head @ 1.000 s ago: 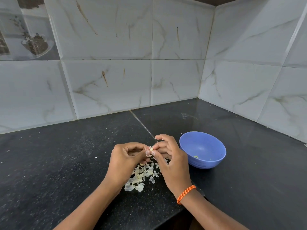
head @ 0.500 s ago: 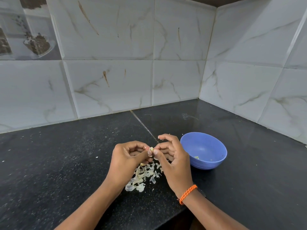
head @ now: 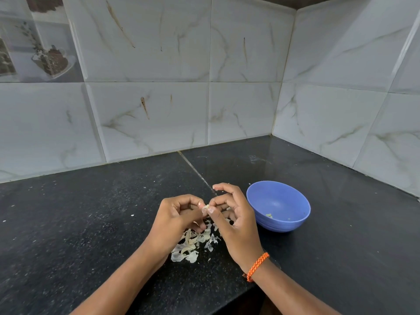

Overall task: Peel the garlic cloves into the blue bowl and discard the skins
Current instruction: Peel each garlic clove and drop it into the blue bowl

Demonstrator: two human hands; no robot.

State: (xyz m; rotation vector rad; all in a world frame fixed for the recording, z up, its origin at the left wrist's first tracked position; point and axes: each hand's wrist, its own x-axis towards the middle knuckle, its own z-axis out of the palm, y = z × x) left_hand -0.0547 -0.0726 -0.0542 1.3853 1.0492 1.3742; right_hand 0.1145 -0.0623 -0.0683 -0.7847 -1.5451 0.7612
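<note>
the black counter (head: 68, 223) has little white specks on it. the left hand (head: 175, 218) is curled up, and its thumb and finger pinch a tiny garlic clove (head: 206, 206). the clove sits right between the two hands, up above the counter. under the hands lies a pile of pale garlic skins (head: 193, 243) on the counter. the right hand (head: 236, 221) pinches the same clove from the other side with its thumb and finger, and its top finger sticks up. an orange band (head: 258, 266) goes around the right wrist. just beside the right hand stands the blue bowl (head: 278, 206). it has a few small pale bits (head: 269, 215) at the bottom.
</note>
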